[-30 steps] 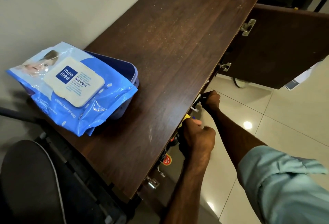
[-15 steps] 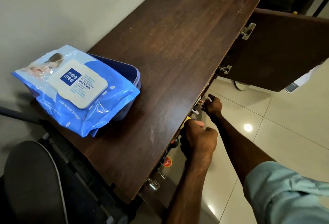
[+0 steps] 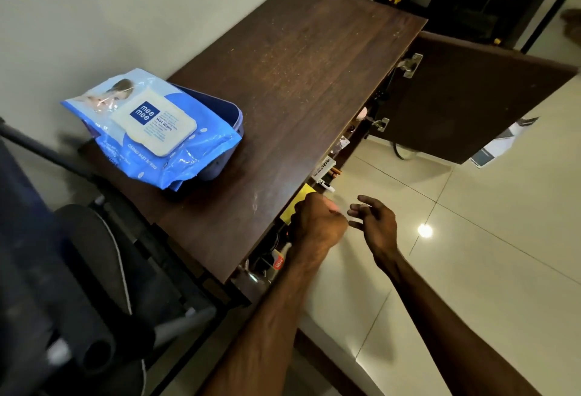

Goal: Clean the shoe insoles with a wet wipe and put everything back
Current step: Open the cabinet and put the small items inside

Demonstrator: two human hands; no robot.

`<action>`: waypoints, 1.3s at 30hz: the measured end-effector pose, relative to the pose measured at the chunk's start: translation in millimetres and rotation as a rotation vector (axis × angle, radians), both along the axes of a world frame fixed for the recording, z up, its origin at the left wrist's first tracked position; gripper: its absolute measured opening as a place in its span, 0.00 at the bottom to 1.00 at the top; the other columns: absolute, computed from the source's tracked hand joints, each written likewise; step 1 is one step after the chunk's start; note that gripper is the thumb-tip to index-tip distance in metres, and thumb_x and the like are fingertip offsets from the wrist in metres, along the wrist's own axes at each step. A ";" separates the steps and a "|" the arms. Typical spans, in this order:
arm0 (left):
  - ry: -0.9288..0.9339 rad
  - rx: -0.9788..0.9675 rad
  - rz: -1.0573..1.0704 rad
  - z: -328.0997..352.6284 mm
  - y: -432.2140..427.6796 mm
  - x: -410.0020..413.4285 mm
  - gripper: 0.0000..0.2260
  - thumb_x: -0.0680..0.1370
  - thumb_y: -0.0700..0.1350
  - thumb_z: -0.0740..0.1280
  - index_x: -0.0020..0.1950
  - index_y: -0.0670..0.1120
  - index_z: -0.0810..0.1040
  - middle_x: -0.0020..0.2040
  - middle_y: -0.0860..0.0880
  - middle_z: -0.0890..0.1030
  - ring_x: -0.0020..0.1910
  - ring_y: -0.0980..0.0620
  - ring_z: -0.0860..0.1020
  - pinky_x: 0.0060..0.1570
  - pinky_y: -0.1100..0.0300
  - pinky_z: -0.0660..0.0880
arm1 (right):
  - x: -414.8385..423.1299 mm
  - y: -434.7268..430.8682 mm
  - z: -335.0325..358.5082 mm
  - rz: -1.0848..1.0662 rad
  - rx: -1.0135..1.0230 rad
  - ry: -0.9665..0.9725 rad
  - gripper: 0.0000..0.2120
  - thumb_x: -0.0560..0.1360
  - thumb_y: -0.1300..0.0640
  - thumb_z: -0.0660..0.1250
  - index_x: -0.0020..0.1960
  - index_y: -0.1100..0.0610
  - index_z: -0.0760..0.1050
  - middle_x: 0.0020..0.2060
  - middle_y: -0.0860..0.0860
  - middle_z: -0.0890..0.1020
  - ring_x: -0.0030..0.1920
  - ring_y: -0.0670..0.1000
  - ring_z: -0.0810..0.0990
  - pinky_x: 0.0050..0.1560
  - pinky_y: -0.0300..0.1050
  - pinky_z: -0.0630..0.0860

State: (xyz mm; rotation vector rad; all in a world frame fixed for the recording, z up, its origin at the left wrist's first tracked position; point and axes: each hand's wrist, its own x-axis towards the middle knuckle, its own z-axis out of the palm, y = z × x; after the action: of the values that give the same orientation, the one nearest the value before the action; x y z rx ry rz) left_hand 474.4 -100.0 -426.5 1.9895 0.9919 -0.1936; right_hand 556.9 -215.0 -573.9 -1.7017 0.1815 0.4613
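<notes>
A blue pack of wet wipes (image 3: 151, 128) with its white lid closed lies on a dark blue tub (image 3: 228, 118) on top of the brown cabinet (image 3: 298, 81). My left hand (image 3: 317, 222) reaches under the cabinet's front edge, its fingers curled round a yellow item (image 3: 297, 205) on the shelf inside. My right hand (image 3: 374, 222) hovers just right of it above the floor with fingers spread and nothing in them. No insole or shoe shows clearly.
The cabinet door (image 3: 465, 96) stands swung open at the right over the pale tiled floor (image 3: 471, 254). Small boxes, pens (image 3: 325, 172) and a bottle with a red label (image 3: 278, 262) crowd the shelf. A dark padded metal frame (image 3: 94, 269) stands at the left.
My right hand has let go of a dark thing at the shelf edge and drawn back toward me, fingers now spread. My left hand stays at the yellow item.
</notes>
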 end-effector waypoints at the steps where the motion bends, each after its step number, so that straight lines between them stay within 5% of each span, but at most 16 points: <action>1: -0.016 0.024 -0.022 1.7 1.0 -2.5 0.06 0.76 0.43 0.68 0.47 0.51 0.85 0.46 0.52 0.84 0.44 0.51 0.80 0.48 0.53 0.81 | -6.1 -3.3 7.8 0.008 0.000 -0.009 0.13 0.83 0.65 0.59 0.63 0.60 0.79 0.48 0.58 0.86 0.49 0.55 0.86 0.48 0.53 0.85; 4: -0.044 0.090 -0.094 15.4 1.8 -12.9 0.07 0.77 0.42 0.69 0.40 0.46 0.84 0.36 0.52 0.82 0.37 0.55 0.78 0.38 0.59 0.78 | -25.7 -12.7 31.6 0.039 0.003 -0.026 0.12 0.83 0.64 0.60 0.62 0.60 0.79 0.47 0.56 0.87 0.47 0.56 0.87 0.45 0.52 0.85; 12: -0.147 0.153 -0.135 65.8 -28.3 -51.5 0.07 0.77 0.41 0.67 0.47 0.44 0.84 0.44 0.47 0.85 0.46 0.49 0.82 0.47 0.51 0.82 | -79.9 -28.0 107.6 0.232 0.000 -0.027 0.14 0.82 0.68 0.58 0.64 0.61 0.77 0.45 0.57 0.86 0.43 0.56 0.87 0.42 0.53 0.85; 17: -0.154 0.202 -0.181 89.3 -53.4 -91.9 0.08 0.78 0.41 0.67 0.55 0.48 0.81 0.53 0.50 0.84 0.51 0.49 0.82 0.49 0.53 0.80 | -114.3 -47.2 169.2 0.608 -0.072 -0.012 0.16 0.80 0.72 0.58 0.62 0.63 0.79 0.45 0.57 0.87 0.43 0.54 0.88 0.42 0.50 0.86; 24: -0.184 0.311 -0.136 123.5 -57.2 -131.1 0.09 0.76 0.40 0.64 0.50 0.51 0.81 0.48 0.52 0.84 0.46 0.51 0.81 0.44 0.54 0.79 | -150.5 -77.7 222.7 0.856 -0.111 -0.074 0.09 0.83 0.61 0.64 0.60 0.60 0.81 0.46 0.52 0.88 0.47 0.52 0.87 0.46 0.50 0.84; 27: -0.159 0.319 -0.174 126.4 -59.5 -149.9 0.09 0.76 0.40 0.64 0.50 0.51 0.81 0.50 0.49 0.84 0.50 0.48 0.81 0.50 0.52 0.80 | -163.3 -83.7 238.9 0.976 -0.116 -0.162 0.08 0.82 0.58 0.67 0.55 0.58 0.84 0.45 0.52 0.88 0.47 0.53 0.87 0.42 0.44 0.84; 32: -0.088 0.355 -0.208 126.4 -53.8 -171.9 0.08 0.76 0.41 0.64 0.51 0.51 0.79 0.54 0.49 0.81 0.53 0.48 0.79 0.48 0.55 0.75 | -171.7 -80.0 242.3 1.128 -0.251 -0.398 0.08 0.75 0.52 0.77 0.52 0.53 0.85 0.44 0.46 0.87 0.44 0.50 0.86 0.50 0.53 0.84; 39: -0.035 0.378 -0.251 116.6 -51.7 -179.5 0.08 0.78 0.37 0.66 0.53 0.48 0.81 0.54 0.50 0.81 0.55 0.51 0.79 0.47 0.58 0.76 | -178.1 -78.3 230.9 1.072 -0.489 -0.568 0.09 0.71 0.54 0.79 0.48 0.52 0.82 0.45 0.46 0.83 0.45 0.47 0.81 0.49 0.51 0.82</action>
State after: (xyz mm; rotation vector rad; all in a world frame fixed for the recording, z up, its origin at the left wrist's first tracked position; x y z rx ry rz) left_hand 294.8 -151.7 -309.9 2.4549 0.7968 -0.1126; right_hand 378.8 -293.3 -343.1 -2.2484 -1.1660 0.7084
